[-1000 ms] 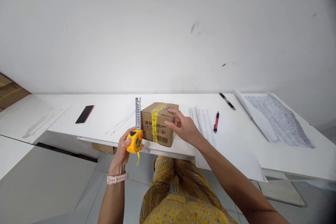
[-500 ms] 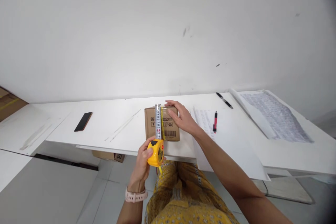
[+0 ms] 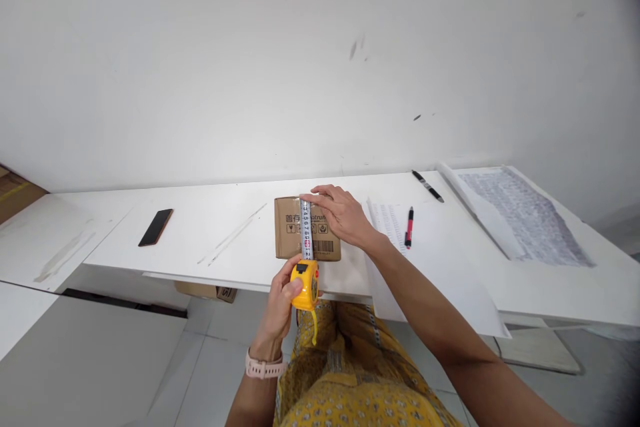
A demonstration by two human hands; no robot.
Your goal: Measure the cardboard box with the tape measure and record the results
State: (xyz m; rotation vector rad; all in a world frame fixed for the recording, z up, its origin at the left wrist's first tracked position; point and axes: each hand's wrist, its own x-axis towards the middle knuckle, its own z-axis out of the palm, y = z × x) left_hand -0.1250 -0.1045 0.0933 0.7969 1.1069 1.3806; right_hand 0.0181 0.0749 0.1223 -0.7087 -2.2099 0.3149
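A small brown cardboard box point(image 3: 287, 240) with printed symbols and a barcode lies on the white table. My left hand point(image 3: 284, 293) is closed round the yellow case of a tape measure point(image 3: 304, 285), just off the box's near edge. Its metal blade point(image 3: 307, 227) runs out over the top of the box to the far edge. There my right hand point(image 3: 345, 213) holds the blade's end, the thumb on it and the other fingers at the box's far edge. A yellow strap hangs from the case.
On the white table point(image 3: 240, 193), a phone point(image 3: 156, 227) lies to the left. To the right are printed sheets point(image 3: 440, 280), a red pen point(image 3: 409, 228), a black pen point(image 3: 427, 185) and a covered stack of papers point(image 3: 525, 213). A wall rises behind.
The tape measure has shifted slightly right across the box and its case has moved up a little. My right thumb has moved from the box top onto the blade's far end.
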